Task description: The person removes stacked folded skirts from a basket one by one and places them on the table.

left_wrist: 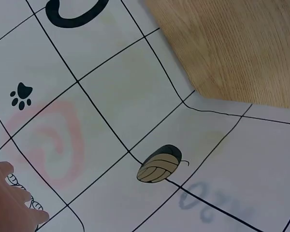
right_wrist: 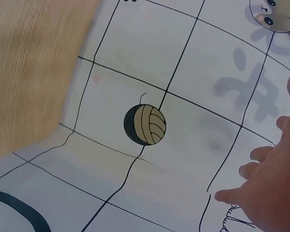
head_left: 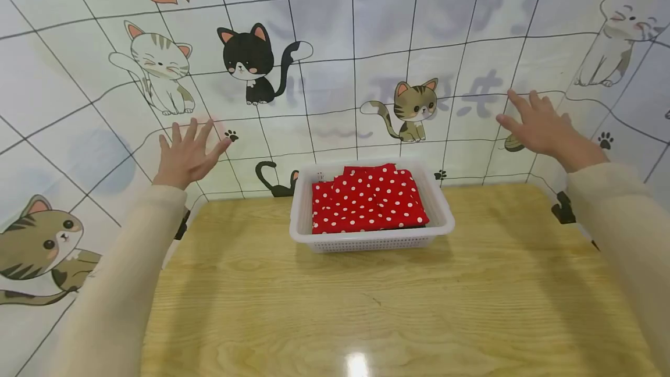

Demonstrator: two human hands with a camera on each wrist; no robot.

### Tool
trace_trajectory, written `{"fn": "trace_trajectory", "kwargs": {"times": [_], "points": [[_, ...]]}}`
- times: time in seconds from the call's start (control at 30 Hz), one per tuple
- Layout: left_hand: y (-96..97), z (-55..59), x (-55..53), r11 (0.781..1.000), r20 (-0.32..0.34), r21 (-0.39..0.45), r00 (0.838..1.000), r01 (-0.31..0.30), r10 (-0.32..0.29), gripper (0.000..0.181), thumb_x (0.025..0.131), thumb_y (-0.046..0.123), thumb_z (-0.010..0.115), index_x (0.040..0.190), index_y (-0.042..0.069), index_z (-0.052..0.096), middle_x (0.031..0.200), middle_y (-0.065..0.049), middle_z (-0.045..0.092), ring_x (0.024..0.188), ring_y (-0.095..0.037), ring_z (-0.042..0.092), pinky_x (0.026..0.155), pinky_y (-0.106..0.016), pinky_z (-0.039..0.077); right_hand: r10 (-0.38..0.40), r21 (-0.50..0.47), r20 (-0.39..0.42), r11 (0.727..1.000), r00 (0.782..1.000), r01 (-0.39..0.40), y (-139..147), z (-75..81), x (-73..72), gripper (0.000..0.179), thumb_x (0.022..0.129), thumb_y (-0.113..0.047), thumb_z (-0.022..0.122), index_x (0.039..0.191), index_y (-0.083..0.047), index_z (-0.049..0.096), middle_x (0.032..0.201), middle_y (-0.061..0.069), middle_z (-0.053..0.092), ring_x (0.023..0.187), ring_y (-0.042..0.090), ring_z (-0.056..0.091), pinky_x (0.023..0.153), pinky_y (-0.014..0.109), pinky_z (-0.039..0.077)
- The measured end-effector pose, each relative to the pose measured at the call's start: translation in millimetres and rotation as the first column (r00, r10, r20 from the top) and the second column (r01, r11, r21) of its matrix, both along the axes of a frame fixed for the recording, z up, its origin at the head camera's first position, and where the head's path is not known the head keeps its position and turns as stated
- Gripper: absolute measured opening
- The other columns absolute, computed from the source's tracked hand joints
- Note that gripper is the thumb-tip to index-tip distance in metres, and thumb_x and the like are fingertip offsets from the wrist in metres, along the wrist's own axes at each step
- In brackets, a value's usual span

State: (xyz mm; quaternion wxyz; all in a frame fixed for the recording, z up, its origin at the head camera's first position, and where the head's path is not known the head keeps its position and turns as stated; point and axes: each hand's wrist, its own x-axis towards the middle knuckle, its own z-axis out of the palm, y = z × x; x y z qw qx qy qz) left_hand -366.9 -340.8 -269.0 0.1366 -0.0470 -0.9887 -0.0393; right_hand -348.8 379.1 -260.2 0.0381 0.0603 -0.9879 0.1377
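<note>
A white plastic basket (head_left: 371, 243) with perforated sides stands at the back of the wooden table. Inside it lies folded red cloth with white polka dots (head_left: 369, 199). To the left of the basket, the left hand (head_left: 183, 156) is raised with its fingers spread, holding nothing. The right hand (head_left: 544, 127) is held up on the other side, fingers also spread and nothing in it. Both hands are apart from the basket. At the left edge of the left wrist view, part of the left hand (left_wrist: 12, 208) shows; the right wrist view has the right hand (right_wrist: 270, 188) at its right edge.
The light wooden table (head_left: 366, 307) reaches back to a wall covering (head_left: 330, 86) printed with grid lines and cartoon cats. Dark clips (head_left: 564, 208) sit near the table's right edge. A bright light reflection falls on the table's front.
</note>
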Motion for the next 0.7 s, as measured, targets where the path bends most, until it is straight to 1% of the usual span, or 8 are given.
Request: {"fn": "trace_trajectory", "kwargs": {"times": [0.07,0.17,0.37,0.57,0.7], "points": [[1.7,0.1,1.9,1.0,0.005,0.016,1.0,0.009,-0.009,0.096,0.095,0.084,0.014,0.168,0.023,0.009,0.172,-0.027,0.004,0.151,-0.065,-0.005,0.113,-0.085,-0.005,0.0,0.006,-0.019,1.0,1.0,0.0,-1,-1.2,4.0,0.081,0.106,-0.064,0.016,0.164,-0.017,-0.016,0.161,0.038,-0.024,0.147,0.065,-0.017,0.107,0.089,-0.004],[5.3,-0.1,5.0,0.999,0.009,0.03,1.0,0.026,-0.026,0.096,0.095,0.084,0.016,0.168,0.022,0.01,0.172,-0.026,0.003,0.151,-0.064,-0.007,0.113,-0.085,-0.007,0.01,-0.01,-0.031,1.0,0.999,-0.011,-2,-2.8,9.1,0.08,0.107,-0.062,0.017,0.164,-0.018,-0.016,0.161,0.037,-0.024,0.147,0.065,-0.017,0.106,0.09,-0.003],[12.2,-2.6,11.7,0.998,0.006,0.012,0.998,0.057,-0.057,0.093,0.096,0.083,0.018,0.168,0.024,0.01,0.173,-0.023,0.001,0.153,-0.063,-0.006,0.113,-0.085,-0.005,0.028,-0.058,-0.03,0.998,0.999,-0.03,-4,-7.7,18.8,0.077,0.109,-0.056,0.021,0.164,-0.017,-0.015,0.162,0.032,-0.027,0.149,0.061,-0.018,0.108,0.088,-0.004],[17.0,-7.4,23.8,0.997,0.014,0.033,0.997,0.073,-0.074,0.091,0.098,0.081,0.02,0.168,0.024,0.009,0.173,-0.022,0.001,0.153,-0.062,-0.004,0.113,-0.086,-0.003,0.059,-0.111,-0.037,0.992,0.998,-0.063,-15,-9.0,30.9,0.077,0.11,-0.052,0.027,0.165,-0.016,-0.015,0.164,0.026,-0.03,0.152,0.054,-0.022,0.11,0.086,-0.006],[19.9,-14.6,32.5,0.995,0.041,0.058,0.996,0.078,-0.08,0.089,0.098,0.08,0.019,0.168,0.025,0.006,0.174,-0.02,0.0,0.153,-0.061,-0.004,0.113,-0.086,-0.003,0.087,-0.136,-0.04,0.986,0.995,-0.091,-25,-12.1,38.5,0.078,0.111,-0.05,0.03,0.165,-0.016,-0.014,0.165,0.025,-0.029,0.153,0.052,-0.022,0.113,0.084,-0.006]]}}
